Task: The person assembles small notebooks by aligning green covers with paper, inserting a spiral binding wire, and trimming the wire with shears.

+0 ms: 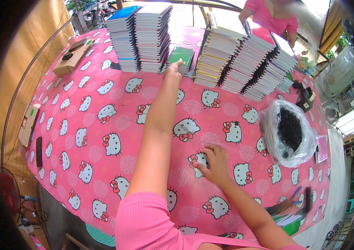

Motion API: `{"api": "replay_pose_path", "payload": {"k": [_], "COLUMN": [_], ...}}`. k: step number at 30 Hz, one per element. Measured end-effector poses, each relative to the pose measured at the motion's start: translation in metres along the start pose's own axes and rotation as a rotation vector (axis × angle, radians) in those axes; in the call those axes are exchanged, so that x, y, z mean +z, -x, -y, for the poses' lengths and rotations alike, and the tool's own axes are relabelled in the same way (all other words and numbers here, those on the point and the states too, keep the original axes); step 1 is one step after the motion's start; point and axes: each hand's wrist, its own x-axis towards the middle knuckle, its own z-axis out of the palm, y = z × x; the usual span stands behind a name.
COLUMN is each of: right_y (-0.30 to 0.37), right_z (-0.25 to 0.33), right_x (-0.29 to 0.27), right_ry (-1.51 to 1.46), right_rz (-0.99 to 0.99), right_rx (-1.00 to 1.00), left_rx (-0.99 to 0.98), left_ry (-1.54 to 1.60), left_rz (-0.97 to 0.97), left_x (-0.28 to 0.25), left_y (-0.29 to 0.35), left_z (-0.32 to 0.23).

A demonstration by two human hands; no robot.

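Stretched out to the far side of the table, my left hand (172, 73) is at the near left corner of a green notebook (181, 56). Its thumb lies over the cover and the other fingers are mostly hidden, closed at the notebook's edge. The green notebook sits low between tall stacks of spiral-bound notebooks. To its left stand two stacks, one topped in blue (123, 13) and one in white (154, 11). On its right are several more stacks (250, 62) with black and yellow spiral edges. My right hand (213, 164) rests open on the pink tablecloth (143, 137), holding nothing.
A clear plastic bag (264, 129) of black pieces stands right of my right hand. Blue-handled pliers (297, 192), a black brush-like strip (308, 200) and a green container (291, 225) lie near right. Cardboard (72, 58) lies far left. Another person (270, 16) in pink is behind the right stacks.
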Motion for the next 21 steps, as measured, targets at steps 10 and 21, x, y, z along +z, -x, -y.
{"api": "replay_pose_path", "payload": {"k": [10,21], "right_y": [0.005,-0.002], "right_z": [0.008,-0.015], "right_x": [0.0,0.007], "right_ry": [-0.006,-0.13], "right_rz": [-0.015,-0.189], "right_rx": [0.0,-0.043], "left_rx": [-0.123,0.008], "left_ry": [-0.175,-0.345], "left_rz": [0.026,0.22], "left_x": [0.004,-0.066], "left_y": [-0.027,0.239], "left_z": [-0.027,0.065]}}
